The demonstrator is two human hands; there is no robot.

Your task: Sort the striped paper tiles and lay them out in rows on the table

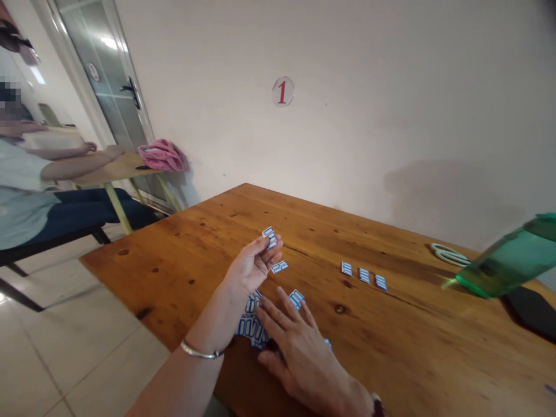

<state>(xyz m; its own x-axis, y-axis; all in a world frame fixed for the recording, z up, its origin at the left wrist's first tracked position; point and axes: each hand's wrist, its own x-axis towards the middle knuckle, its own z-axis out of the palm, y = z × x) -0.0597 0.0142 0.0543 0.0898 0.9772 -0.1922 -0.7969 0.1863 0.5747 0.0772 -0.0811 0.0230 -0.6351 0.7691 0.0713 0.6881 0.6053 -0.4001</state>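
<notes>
My left hand (254, 260) is raised above the wooden table, thumb and fingers closed on a small white label piece with blue-bordered boxes (268, 233). Below it, my right hand (299, 347) lies palm down with its fingers spread, touching a loose pile of similar blue-bordered labels (249, 327) and partly hiding it. One label piece (297, 298) pokes out beyond the right fingertips, and another label piece (280, 267) lies just past my left hand. Farther right, 3 label pieces (364, 275) sit in a spaced row.
The wooden table (417, 336) meets a pale wall. At its right stand a translucent green container (512, 255), a coiled white cable (449, 255) and a dark flat object (532, 313). To the left, another person (21, 185) sits at a separate table with a pink cloth (161, 155).
</notes>
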